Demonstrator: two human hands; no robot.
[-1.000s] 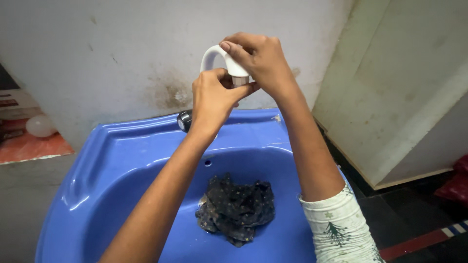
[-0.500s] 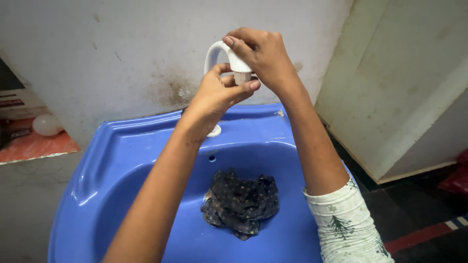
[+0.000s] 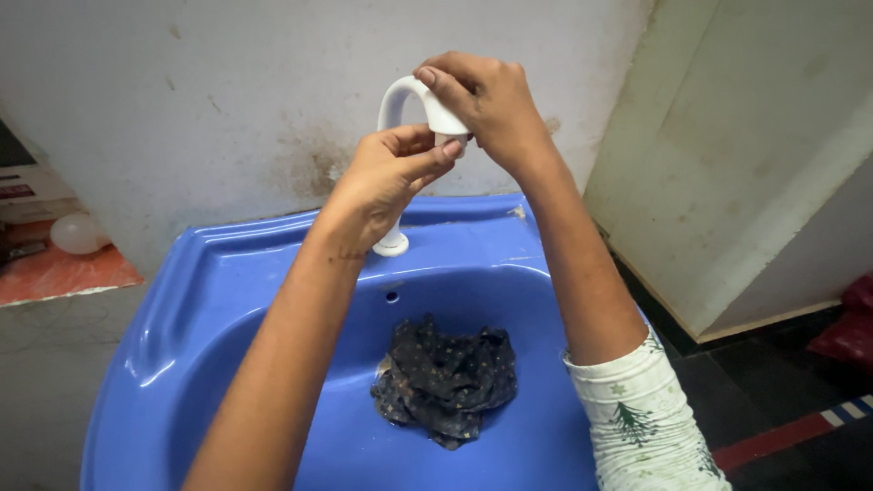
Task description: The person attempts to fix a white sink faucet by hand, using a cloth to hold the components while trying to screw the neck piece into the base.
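While a pale round bulb (image 3: 77,233) lies on a red-tiled ledge (image 3: 64,273) well to the left of the hands, the left hand (image 3: 386,186) is raised over the blue sink (image 3: 227,300), its fingertips pinched at the spout end of a white curved tap (image 3: 400,95). Just beside it and touching the same spout, the right hand (image 3: 486,109) is closed over the tap's top bend. Below both hands, a dark, wet, crumpled cloth (image 3: 446,382) sits in the sink's basin near the drain. Right of the right hand, a white sleeve with small green trees (image 3: 637,418) covers the forearm.
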